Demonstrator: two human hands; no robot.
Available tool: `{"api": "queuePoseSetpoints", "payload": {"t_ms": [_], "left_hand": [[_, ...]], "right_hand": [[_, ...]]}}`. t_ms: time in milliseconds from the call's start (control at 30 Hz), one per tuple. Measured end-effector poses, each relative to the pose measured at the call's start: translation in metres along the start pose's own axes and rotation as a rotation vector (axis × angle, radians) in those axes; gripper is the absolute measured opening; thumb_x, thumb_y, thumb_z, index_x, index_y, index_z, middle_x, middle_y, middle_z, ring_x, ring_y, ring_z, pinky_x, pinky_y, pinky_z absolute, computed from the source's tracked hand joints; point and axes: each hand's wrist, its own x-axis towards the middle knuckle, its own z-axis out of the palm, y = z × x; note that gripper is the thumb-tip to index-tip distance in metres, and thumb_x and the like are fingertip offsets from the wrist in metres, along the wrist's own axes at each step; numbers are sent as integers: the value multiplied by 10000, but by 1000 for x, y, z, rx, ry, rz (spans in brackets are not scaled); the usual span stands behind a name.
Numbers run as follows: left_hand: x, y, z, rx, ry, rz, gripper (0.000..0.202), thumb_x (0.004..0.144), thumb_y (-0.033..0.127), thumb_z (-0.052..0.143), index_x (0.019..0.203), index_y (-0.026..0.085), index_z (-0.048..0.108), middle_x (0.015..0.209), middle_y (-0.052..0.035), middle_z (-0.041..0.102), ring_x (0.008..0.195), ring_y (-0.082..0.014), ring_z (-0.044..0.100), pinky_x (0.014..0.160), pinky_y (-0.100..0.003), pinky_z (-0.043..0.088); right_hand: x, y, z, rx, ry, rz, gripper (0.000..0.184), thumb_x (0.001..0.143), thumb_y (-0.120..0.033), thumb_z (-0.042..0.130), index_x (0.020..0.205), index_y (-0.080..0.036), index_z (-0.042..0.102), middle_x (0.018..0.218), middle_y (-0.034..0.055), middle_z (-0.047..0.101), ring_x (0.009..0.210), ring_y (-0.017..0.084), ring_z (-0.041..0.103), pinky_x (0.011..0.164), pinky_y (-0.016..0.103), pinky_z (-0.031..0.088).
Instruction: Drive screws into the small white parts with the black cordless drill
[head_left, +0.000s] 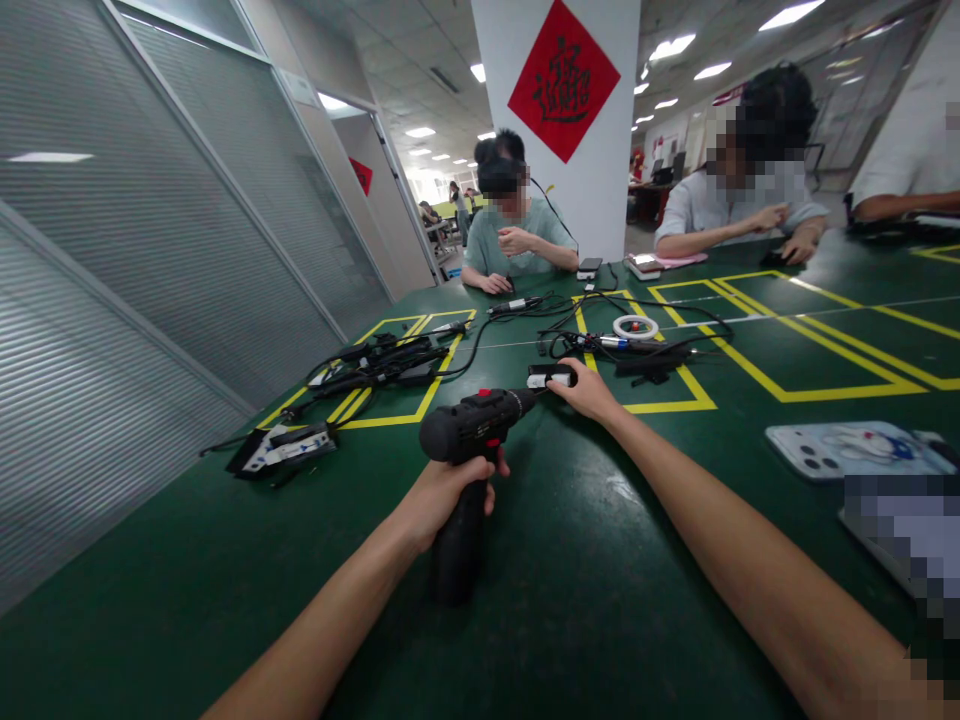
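Observation:
A black cordless drill (pixel 469 428) with red buttons is gripped by my left hand (pixel 442 500), whose fingers wrap round the handle near the trigger. The drill's chuck points right and away from me. At its tip is a small black box with a white label (pixel 549 377), which my right hand (pixel 585 390) pinches from the right side. Whether the bit touches the box, I cannot make out. Just behind the box lie dark cables and thin tools (pixel 611 345) with a white ring of tape (pixel 635 327).
Black cables and adapters (pixel 397 355) lie at left on the green table (pixel 225 590), with a black-and-white piece (pixel 289 448) nearer me. A phone (pixel 847 450) lies at right. Yellow tape (pixel 847 392) marks rectangles. People (pixel 525 235) sit across the table.

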Motion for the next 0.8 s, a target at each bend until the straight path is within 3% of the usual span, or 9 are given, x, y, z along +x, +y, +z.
{"api": "queuePoseSetpoints", "payload": {"t_ms": [533,800], "left_hand": [[-9,9,-1,126,-16,3,193,772,224,567,942,135,579,865,-39,621,513,-104,534,522,-257,408],[-22,14,-10,404,-70,39,211,760,309,642,916,167,631,768,-40,651,555,-154,567,562,-276,447]], "right_hand": [[0,-3,-1,27,-10,-19,487,787,-415,643,1199,-166,568,1130,104,626,1006,219,611,927,365,457],[3,3,-3,82,-55,23,526,774,-441,653,1226,-187,566,1147,90,632,988,211,613,897,355,471]]}}
